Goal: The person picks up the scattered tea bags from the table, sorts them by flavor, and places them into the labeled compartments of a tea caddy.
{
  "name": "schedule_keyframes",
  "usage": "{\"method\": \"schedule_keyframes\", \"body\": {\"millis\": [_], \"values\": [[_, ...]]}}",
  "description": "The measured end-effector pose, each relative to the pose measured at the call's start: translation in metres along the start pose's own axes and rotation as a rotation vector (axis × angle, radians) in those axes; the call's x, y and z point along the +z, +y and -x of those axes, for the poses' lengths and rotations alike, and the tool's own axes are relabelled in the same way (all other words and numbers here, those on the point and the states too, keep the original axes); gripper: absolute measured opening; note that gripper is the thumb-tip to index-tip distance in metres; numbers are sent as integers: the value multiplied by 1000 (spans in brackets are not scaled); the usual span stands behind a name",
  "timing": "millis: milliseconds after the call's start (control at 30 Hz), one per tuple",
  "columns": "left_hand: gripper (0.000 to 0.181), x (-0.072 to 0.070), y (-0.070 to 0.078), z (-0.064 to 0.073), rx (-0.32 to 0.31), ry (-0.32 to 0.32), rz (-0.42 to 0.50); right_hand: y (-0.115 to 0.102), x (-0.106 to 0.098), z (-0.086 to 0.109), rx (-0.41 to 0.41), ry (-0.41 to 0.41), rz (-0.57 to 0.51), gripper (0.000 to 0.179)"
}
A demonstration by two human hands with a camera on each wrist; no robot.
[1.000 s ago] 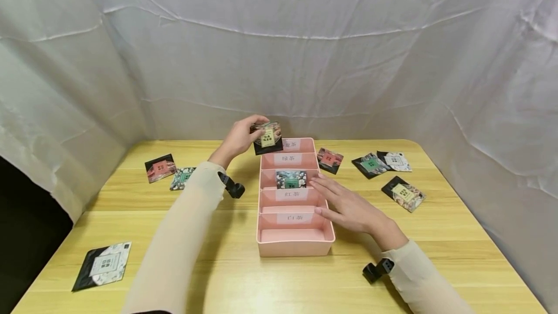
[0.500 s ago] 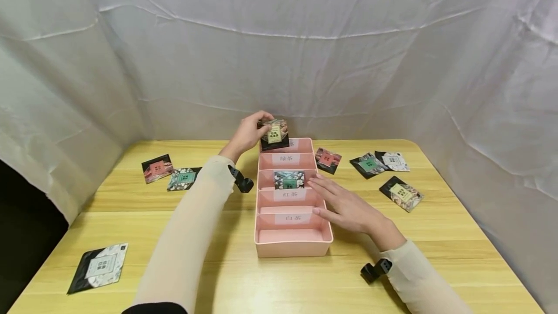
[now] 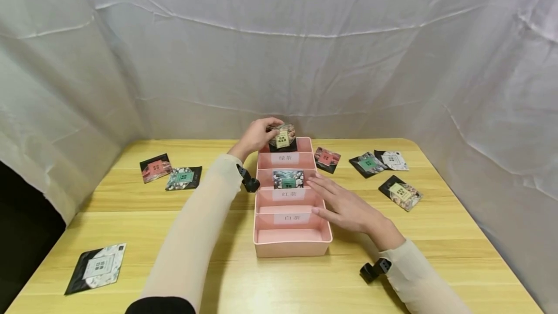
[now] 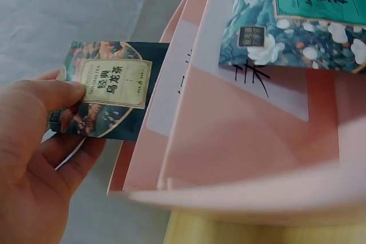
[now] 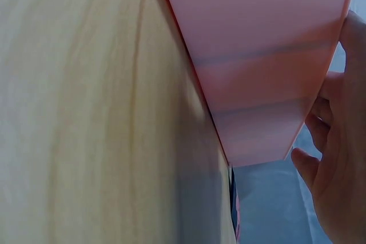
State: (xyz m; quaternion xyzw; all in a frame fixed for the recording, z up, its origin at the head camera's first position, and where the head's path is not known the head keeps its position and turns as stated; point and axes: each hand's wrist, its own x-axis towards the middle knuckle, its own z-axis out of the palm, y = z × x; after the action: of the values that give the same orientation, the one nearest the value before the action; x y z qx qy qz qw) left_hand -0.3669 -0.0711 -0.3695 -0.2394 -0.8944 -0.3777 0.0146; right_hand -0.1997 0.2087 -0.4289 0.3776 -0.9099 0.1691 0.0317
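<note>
My left hand [image 3: 256, 136] pinches an oolong tea sachet [image 4: 119, 84] between thumb and fingers. The sachet's lower edge dips into the rearmost compartment of a pink divided box [image 3: 292, 249], in front of its back wall. Further forward, a jasmine tea sachet [image 3: 288, 179] stands in the middle compartment. On the box's right side, my right hand [image 3: 348, 210] rests with extended fingers at the rim. From the right wrist view, its fingertips [image 5: 306, 161] lie along the upper edge of the box's side wall [image 5: 257, 78].
Left of the box lie a red-labelled sachet [image 3: 155, 168], a green-labelled one [image 3: 184, 178] and a white-labelled one [image 3: 97, 267]. To the right are red [image 3: 327, 160], green [image 3: 367, 164], white [image 3: 394, 160] and yellow-labelled [image 3: 400, 193] sachets. A grey curtain [image 3: 279, 62] hangs behind the table.
My left hand has carried the oolong tea sachet rightward from beside the box's back corner, then lowered it into the rear compartment. The right hand stays at the rim.
</note>
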Motion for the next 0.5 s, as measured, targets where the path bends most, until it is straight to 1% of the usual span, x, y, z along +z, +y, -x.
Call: {"method": "schedule_keyframes", "body": {"millis": [133,267,500], "values": [[29,4,1,-3,34,-41,16,0,0,1,5,0,-2,68],[23,7,4,-6,56,-94,7,0,1,2,2,4,1,68],[17,11,9,-11,64,-161,-61,-1,2,2,-4,10,15,68]]}}
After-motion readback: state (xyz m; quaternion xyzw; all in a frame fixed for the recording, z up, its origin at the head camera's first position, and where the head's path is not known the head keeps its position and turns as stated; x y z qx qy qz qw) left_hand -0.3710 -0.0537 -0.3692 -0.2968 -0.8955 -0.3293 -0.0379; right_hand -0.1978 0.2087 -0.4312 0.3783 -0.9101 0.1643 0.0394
